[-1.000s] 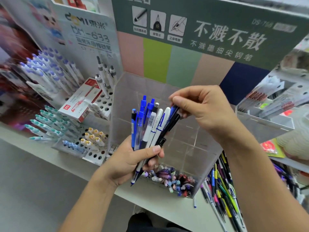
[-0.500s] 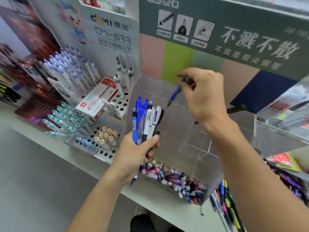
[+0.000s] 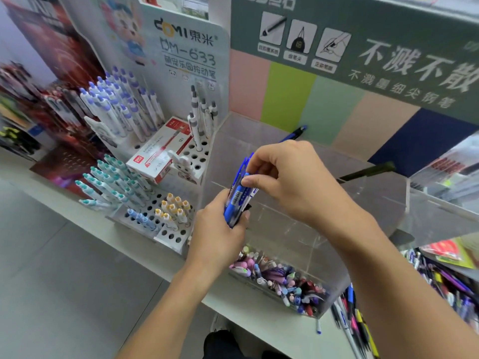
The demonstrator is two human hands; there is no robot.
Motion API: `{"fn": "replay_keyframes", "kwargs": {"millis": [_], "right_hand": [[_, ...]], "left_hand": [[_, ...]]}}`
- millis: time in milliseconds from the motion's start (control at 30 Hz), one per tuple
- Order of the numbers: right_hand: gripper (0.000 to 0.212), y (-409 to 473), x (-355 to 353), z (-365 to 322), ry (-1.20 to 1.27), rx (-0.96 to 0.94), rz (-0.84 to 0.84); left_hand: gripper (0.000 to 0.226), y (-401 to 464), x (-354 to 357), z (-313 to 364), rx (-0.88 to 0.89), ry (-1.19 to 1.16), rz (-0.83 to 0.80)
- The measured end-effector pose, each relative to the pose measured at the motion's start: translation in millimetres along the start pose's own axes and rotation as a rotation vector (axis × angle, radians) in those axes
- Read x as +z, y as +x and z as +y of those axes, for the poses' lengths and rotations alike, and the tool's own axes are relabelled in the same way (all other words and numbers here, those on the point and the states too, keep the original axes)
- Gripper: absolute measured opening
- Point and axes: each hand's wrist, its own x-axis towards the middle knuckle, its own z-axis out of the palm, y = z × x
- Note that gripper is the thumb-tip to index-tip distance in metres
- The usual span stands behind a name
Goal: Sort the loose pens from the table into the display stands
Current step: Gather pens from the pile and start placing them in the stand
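Observation:
My left hand grips a bunch of blue pens, held upright over the near edge of a clear acrylic display stand. My right hand pinches the top of that bunch with thumb and fingers. A single blue pen stands in the stand's back row against the coloured backboard. A dark pen lies in the stand further right. The stand's front compartment holds several pastel pens. Loose pens lie on the table at the lower right.
To the left stands a white tiered stand with round holes, holding purple-capped, teal-capped and yellow-capped pens. A red-and-white pen box rests on it. Another acrylic tray sits at the right. The table's front edge runs diagonally below my arms.
My right hand set a blue pen into the stand's back row, let it go, and came back down onto the top of the bunch in my left hand.

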Motion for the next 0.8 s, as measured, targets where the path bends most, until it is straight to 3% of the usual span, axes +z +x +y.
{"fn": "replay_keyframes", "kwargs": {"millis": [133, 267, 333, 400, 533, 633, 733, 800], "right_hand": [[0.010, -3, -10, 2, 0.266, -0.023, -0.013], [0.009, -7, -48, 14, 0.643, 0.001, 0.296], [0.008, -10, -68, 20, 0.624, -0.026, 0.536], [0.006, -5, -72, 26, 0.421, -0.039, 0.646], [0.008, 24, -46, 39, -0.005, 0.072, 0.501], [0.015, 30, -30, 46, -0.150, 0.181, 0.423], [0.027, 15, -23, 35, -0.089, 0.115, 0.466], [0.037, 3, -18, 20, 0.104, 0.050, 0.290]], "left_hand": [[0.023, 5, -3, -3, 0.031, -0.035, -0.057], [0.021, 6, -8, -7, -0.128, -0.332, -0.193], [0.011, 4, -12, -9, -0.256, -0.542, -0.268], [0.014, 2, -13, -12, -0.317, -0.698, -0.353], [0.010, 1, -14, -9, -0.293, -0.795, -0.508], [0.014, 0, -13, 0, -0.235, -0.712, -0.447], [0.016, 2, -11, 3, -0.098, -0.449, -0.273], [0.021, 5, -12, 2, 0.019, -0.287, -0.200]]}}
